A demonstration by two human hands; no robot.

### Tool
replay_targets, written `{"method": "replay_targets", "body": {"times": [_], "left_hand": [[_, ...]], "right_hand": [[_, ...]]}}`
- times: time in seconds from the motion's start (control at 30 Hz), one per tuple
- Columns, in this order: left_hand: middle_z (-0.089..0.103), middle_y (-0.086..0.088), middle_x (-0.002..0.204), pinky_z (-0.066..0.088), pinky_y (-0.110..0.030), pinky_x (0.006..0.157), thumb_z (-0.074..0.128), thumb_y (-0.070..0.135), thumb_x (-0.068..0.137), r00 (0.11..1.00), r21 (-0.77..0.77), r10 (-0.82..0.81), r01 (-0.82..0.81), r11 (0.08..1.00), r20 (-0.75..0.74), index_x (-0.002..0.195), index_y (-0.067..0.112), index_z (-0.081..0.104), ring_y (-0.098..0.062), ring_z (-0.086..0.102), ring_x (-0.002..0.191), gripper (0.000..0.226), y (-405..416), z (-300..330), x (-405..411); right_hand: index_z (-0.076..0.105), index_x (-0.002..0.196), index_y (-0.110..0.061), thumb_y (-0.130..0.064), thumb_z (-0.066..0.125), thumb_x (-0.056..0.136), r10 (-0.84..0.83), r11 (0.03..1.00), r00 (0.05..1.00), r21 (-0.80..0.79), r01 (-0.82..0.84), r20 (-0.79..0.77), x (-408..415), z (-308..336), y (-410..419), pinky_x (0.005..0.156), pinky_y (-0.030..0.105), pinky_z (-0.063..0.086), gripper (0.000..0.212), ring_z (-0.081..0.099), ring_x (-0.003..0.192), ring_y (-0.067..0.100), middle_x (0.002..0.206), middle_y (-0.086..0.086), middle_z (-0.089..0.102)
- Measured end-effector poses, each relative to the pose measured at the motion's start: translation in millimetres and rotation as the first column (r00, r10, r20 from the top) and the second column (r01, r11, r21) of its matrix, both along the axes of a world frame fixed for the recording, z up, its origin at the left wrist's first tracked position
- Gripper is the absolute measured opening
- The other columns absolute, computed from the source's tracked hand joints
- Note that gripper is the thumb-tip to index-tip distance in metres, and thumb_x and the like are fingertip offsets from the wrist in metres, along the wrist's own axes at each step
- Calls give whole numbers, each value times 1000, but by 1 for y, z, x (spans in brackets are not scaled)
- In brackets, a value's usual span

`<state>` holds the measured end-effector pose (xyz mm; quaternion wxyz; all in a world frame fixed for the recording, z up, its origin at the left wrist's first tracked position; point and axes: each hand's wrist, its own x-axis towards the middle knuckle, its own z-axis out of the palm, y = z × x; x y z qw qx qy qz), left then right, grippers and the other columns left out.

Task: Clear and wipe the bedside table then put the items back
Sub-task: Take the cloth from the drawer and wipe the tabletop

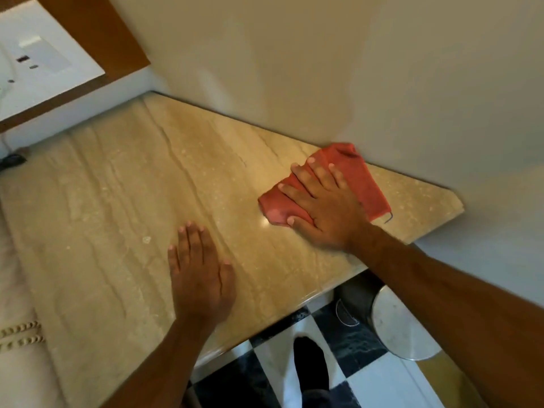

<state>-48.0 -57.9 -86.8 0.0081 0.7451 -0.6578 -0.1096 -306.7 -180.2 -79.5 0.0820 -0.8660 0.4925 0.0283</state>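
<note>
The bedside table (123, 201) is a beige marble slab that fills the middle of the view. A folded red cloth (362, 181) lies on its far right part, touching the wall. My right hand (323, 204) presses flat on the cloth with fingers spread, covering its middle. My left hand (200, 269) rests flat on the bare marble near the front edge, fingers together, holding nothing. No other items stand on the slab.
A white switch plate (38, 63) on a brown wooden panel hangs at the upper left. A dark plug (11, 161) sits at the table's left edge. Bedding with rope trim (20, 334) lies at the lower left. A round bin lid (400, 325) and checkered floor lie below the table.
</note>
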Motion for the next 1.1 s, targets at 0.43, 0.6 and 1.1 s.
{"method": "replay_targets", "body": {"times": [0.43,0.6,1.1], "left_hand": [[22,-30,161,11,-56,123,30,35,90,999,-10,-36,36,999,2,152,-9,22,-42,16,152,77,0,-4,-1],[25,-32,160,16,-60,121,31,35,89,999,-10,-40,40,999,-17,151,-10,24,-44,20,150,77,1,-1,0],[32,-32,156,24,-60,119,44,33,79,994,-8,-55,54,999,-98,146,-12,38,-46,25,149,80,0,11,9]], "right_hand": [[32,152,-31,-63,28,97,-28,1000,1000,-3,28,-8,-53,1,-4,119,55,13,64,16,151,34,163,9,27],[28,154,-33,-62,33,97,260,964,966,59,-260,1,-71,2,34,122,54,5,64,6,154,31,165,5,19],[33,153,-29,-58,28,95,-181,981,981,86,176,64,68,1,68,119,59,9,65,6,153,34,166,6,18]]}}
